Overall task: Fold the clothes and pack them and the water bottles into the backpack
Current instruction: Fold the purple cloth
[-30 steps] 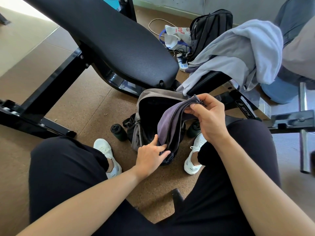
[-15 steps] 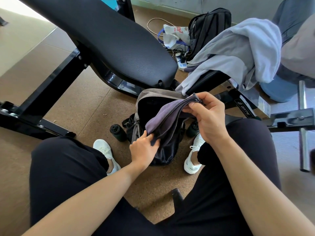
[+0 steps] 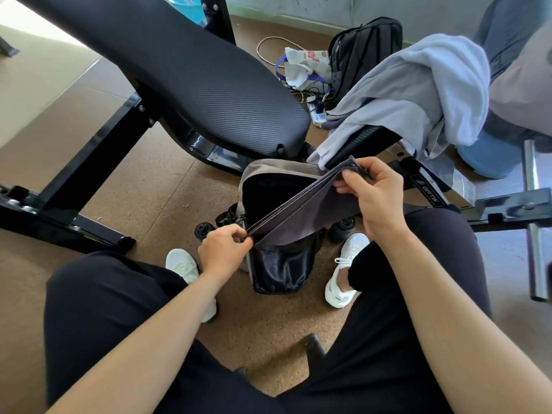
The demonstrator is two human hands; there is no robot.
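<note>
A folded purple-grey garment (image 3: 310, 209) is stretched flat between both hands, just above the open mouth of a grey backpack (image 3: 268, 170) standing on the floor between my feet. My left hand (image 3: 222, 249) pinches the garment's lower left end. My right hand (image 3: 373, 189) pinches its upper right end. One dark water bottle (image 3: 203, 230) stands left of the backpack, another (image 3: 342, 230) to its right, partly hidden by the garment. A light grey sweatshirt (image 3: 418, 94) lies heaped on the bench to the right.
A black padded bench seat (image 3: 185, 79) slopes over the floor behind the backpack, its frame (image 3: 74, 180) running left. A second black backpack (image 3: 361, 52), a white bag (image 3: 304, 65) and a power strip with cables (image 3: 318, 110) sit at the back. A metal bar (image 3: 534, 216) stands right.
My left hand slid from the garment's lower fold to its left end and pulled it out. The garment went from hanging bunched to taut and flat above the backpack opening.
</note>
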